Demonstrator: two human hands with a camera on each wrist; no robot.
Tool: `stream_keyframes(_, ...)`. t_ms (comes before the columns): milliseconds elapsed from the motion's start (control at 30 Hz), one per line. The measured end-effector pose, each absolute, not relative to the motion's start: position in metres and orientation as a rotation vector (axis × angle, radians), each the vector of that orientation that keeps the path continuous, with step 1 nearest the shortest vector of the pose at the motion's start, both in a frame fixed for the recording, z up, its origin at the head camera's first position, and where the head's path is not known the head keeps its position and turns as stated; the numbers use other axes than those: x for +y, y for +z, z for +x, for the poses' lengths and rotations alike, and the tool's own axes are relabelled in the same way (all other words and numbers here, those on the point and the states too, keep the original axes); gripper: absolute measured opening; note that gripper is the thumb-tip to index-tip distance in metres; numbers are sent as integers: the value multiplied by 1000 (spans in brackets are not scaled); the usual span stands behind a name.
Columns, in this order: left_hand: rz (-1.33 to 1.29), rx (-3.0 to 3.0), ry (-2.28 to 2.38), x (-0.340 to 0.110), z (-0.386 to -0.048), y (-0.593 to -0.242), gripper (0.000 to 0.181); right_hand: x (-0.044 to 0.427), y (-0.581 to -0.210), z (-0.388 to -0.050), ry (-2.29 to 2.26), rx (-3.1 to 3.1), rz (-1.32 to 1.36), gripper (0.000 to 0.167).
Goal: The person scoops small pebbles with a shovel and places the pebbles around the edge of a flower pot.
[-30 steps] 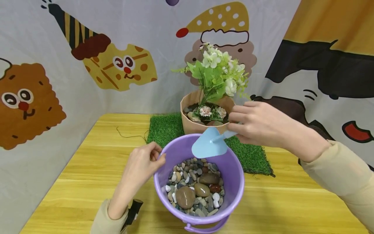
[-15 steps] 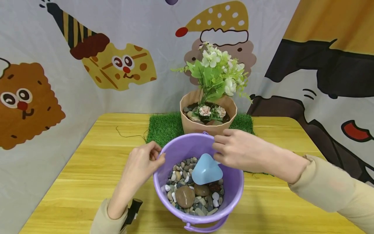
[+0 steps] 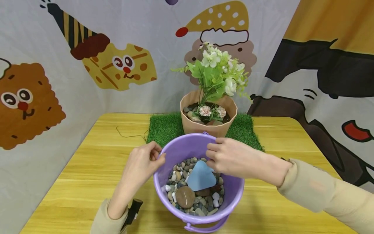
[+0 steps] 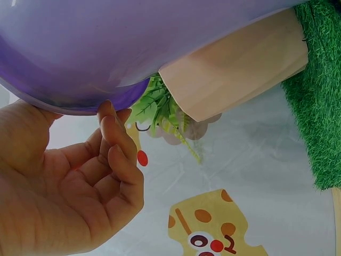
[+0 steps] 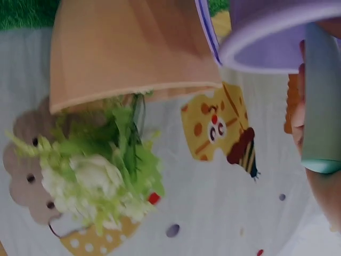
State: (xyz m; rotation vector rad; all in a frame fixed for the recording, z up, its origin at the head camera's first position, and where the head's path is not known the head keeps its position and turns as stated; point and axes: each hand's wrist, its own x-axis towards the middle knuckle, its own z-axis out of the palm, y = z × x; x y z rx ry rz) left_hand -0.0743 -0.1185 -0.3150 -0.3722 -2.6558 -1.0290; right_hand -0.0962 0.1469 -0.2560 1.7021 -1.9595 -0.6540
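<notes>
A purple bucket (image 3: 236, 191) stands at the front of the table, with pebbles (image 3: 200, 212) and a few larger stones (image 3: 185, 197) inside. At its left rim my left hand (image 3: 143, 165) pinches the edge between thumb and fingers; the left wrist view shows this grip on the bucket (image 4: 122, 48) from below. My right hand (image 3: 232, 157) grips a light blue toy shovel, whose blade (image 3: 201, 177) points down over the pebbles, tip hidden or touching unclear. In the right wrist view the shovel's pale handle (image 5: 322, 106) lies within the curled fingers.
Just behind the bucket a peach flowerpot (image 3: 204, 129) holds white flowers (image 3: 211, 60), stones and soil. It sits on a green turf mat (image 3: 165, 128). A thin dark string (image 3: 128, 136) lies on the wooden table (image 3: 96, 169). A cartoon-printed cloth (image 3: 163, 29) hangs behind.
My right hand has moved left and down, lowering the shovel blade from above the bucket's far rim into the bucket over the stones. The left hand has kept its place at the rim.
</notes>
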Motion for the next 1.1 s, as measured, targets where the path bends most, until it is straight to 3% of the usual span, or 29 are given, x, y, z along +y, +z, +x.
stream_keyframes(300,-365,-2654,-1024,-118,-74,-315,11,154,-275,-111,-300,-2239,1829,18)
stream_keyframes(1100,-362,-2662,-1008,-118,-74,-314,9,152,-293,-121,187,-2296,1882,21)
